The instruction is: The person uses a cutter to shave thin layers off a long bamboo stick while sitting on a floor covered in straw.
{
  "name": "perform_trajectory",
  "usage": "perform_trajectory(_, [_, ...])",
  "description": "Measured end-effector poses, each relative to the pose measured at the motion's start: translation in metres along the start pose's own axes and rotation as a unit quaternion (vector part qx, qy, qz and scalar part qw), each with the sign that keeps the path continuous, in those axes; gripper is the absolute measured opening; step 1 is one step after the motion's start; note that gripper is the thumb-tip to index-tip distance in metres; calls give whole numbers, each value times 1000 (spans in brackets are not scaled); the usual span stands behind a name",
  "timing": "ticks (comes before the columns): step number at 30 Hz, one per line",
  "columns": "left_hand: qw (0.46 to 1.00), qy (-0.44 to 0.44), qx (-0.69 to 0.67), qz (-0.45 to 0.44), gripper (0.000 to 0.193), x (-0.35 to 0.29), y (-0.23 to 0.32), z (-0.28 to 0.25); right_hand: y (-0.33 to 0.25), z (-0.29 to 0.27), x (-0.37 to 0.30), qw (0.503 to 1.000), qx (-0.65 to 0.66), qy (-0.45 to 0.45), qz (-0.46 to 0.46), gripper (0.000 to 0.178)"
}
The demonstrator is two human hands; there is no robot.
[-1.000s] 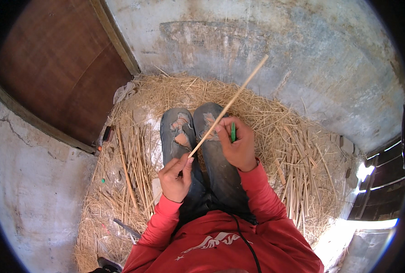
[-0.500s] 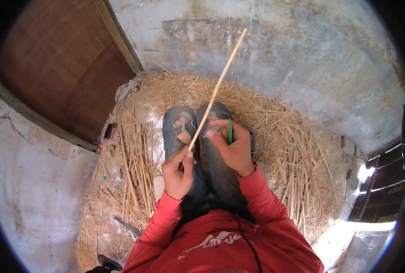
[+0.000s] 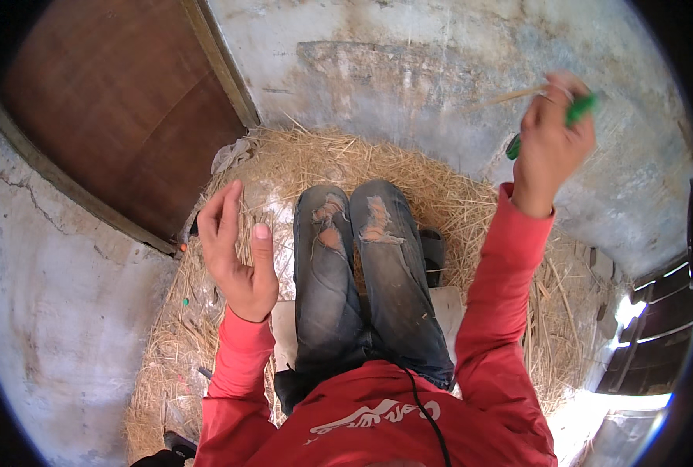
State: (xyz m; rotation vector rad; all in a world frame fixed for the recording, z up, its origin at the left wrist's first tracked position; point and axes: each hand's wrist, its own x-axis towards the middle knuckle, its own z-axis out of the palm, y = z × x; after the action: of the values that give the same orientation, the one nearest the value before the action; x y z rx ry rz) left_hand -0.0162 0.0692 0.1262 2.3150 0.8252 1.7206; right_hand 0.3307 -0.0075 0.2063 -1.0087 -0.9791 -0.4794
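Note:
My left hand is raised to the left of my knees, its fingers apart and nothing in it. Out to the upper right, in front of the wall, my right hand is closed and smeared by motion. A green tool shows in its grip, with another green part by the wrist; its kind cannot be made out. From the same fingers a pale thin stick points left, blurred, its full length not visible. My knees in torn grey jeans stand together below.
Loose straw covers the floor around my legs. A weathered grey wall rises ahead, with a brown door panel at the left. A dark slipper lies beside my right leg. Slatted dark boards stand at the right.
My left hand has let go of the long pale stick and moved left, opening. My right hand has swung far up and right with the green tool, a pale stick now in its fingers.

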Motion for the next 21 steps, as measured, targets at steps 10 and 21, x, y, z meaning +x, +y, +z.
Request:
perform_trajectory(10, [976,-106,132,134,40,-15,6,5,-2,28,-79,698,-243,-661,-129,16])
perform_trajectory(21, [947,-181,-98,-247,21,-84,-24,37,0,23,-144,884,-117,-452,31,24])
